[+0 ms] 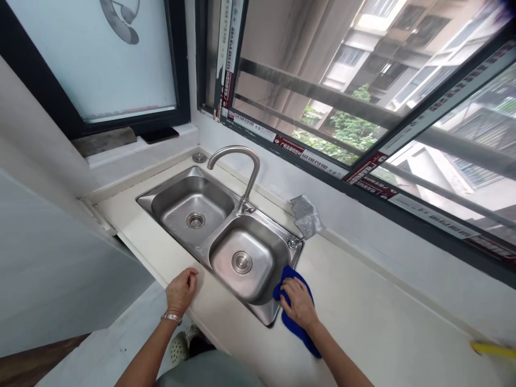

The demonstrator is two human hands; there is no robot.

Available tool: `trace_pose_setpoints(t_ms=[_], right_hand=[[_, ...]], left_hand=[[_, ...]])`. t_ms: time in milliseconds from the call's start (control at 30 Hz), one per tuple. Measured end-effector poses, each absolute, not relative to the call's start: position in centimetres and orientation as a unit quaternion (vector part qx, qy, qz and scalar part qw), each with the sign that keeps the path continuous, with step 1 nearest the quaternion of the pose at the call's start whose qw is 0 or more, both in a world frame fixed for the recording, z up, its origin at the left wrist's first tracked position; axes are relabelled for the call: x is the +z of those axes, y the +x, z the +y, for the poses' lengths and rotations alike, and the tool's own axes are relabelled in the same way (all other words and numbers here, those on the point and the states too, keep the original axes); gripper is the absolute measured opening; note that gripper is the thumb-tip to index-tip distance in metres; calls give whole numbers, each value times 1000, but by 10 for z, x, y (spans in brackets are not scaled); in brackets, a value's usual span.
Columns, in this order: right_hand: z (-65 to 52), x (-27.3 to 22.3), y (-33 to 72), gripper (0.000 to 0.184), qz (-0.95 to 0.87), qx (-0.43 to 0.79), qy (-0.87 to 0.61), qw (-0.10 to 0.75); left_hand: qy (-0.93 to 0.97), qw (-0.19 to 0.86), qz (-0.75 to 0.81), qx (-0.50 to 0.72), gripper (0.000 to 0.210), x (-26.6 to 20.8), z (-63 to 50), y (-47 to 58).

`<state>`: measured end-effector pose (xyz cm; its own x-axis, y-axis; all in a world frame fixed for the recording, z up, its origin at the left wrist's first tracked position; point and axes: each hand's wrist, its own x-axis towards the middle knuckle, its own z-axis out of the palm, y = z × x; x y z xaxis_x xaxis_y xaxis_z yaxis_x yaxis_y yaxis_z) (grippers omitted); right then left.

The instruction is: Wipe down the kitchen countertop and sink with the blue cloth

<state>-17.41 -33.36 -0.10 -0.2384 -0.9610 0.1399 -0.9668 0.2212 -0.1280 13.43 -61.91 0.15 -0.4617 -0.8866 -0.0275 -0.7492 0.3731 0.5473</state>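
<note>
My right hand (299,303) presses a blue cloth (296,329) down at the right edge of the double-bowl steel sink (266,314). Part of the cloth lies on the pale countertop (363,301), and part laps over the sink rim. My left hand (181,290), curled into a loose fist with nothing visible in it, rests at the counter's front edge by the sink. A curved steel faucet (256,166) rises behind the divider between the bowls. Both bowls show round drain strainers.
A crumpled silvery-grey cloth (307,217) lies behind the sink against the wall. A dark flat object (160,135) sits on the left ledge, beside a worn slab (105,142). Something yellow (494,349) is at the far right. Windows stand behind the counter.
</note>
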Motion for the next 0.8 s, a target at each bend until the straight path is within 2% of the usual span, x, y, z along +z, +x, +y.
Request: trace_pose_setpoints(t_ms=[267,533,800], right_hand=[[-305,2,-81,21,-769,177,613,-32],[-292,-27,-42,34,-770,236,582,111],[-357,-31,-19,41,-767,266,584,24]], left_hand=[[482,193,-816,-254,25,-10,-619,137],[466,215,-819,-258,24,-9,-616,139],[469,209,-817,-262,27,-13,-617,140]])
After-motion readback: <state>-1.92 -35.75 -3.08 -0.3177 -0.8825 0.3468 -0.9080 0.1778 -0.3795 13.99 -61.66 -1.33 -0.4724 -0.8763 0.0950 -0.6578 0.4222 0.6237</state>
